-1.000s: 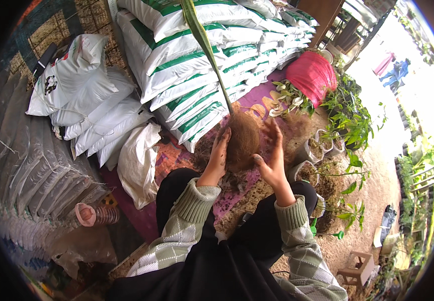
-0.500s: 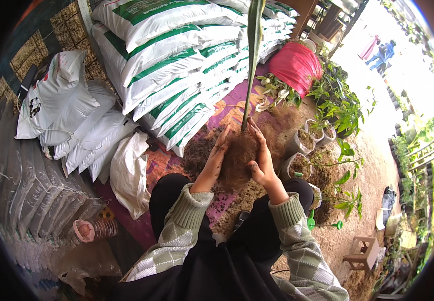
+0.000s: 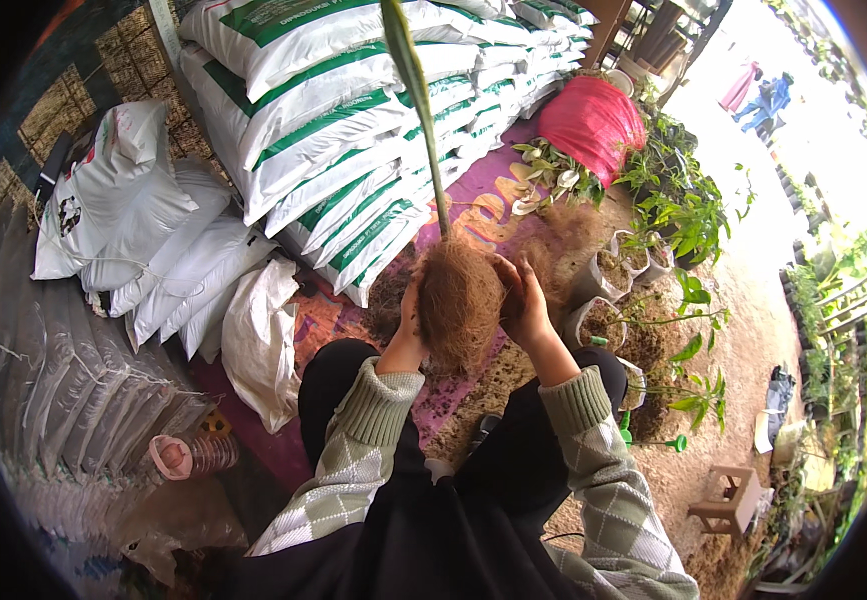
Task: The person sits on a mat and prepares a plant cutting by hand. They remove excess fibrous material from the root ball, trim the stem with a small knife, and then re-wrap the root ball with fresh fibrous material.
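A plant with a long upright green leaf (image 3: 413, 90) rises from a round root ball (image 3: 460, 300) wrapped in brown, hairy fibre. My left hand (image 3: 408, 325) cups the ball from the left, its fingers mostly hidden behind the fibre. At the ball's right edge is my right hand (image 3: 526, 312), fingers curved and apart, fingertips close to or touching the fibre. Dark soil marks the skin of my right hand. Loose brown fibre (image 3: 565, 240) lies in a heap just beyond the right hand.
White and green sacks (image 3: 333, 150) are stacked ahead, with white bags (image 3: 153, 230) to the left. A red sack (image 3: 593, 130) stands at the far right, near potted seedlings (image 3: 603, 270). A small brown stool (image 3: 725, 502) is at the lower right; a purple patterned mat (image 3: 473, 200) covers the ground.
The fibre ball has turned and moved left, and its leaf now leans left. My right hand has shifted from pressing the ball to its right edge, fingers curling; my left hand is lower around it.
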The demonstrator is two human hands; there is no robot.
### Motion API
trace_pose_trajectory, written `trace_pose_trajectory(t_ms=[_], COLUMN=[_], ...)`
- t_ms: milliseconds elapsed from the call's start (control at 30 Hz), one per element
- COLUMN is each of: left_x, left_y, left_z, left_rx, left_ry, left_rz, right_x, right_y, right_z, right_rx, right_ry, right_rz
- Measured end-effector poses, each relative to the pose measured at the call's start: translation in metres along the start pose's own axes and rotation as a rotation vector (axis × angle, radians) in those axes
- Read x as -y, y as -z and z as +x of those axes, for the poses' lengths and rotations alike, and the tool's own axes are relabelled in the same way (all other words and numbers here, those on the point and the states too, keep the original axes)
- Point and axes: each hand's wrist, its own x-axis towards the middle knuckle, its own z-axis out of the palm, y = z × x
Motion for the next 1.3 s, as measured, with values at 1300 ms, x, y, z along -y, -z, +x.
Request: trace_pose_trajectory(t_ms=[1300], left_x=[-0.017], left_y=[-0.016], left_z=[-0.021], left_rx=[-0.191], left_ry=[-0.195], left_rz=[0.072], right_x=[-0.010], right_y=[-0.030], right_z=[0.014], right_rx=[0.221], right_ry=[0.320], right_rz=[-0.167])
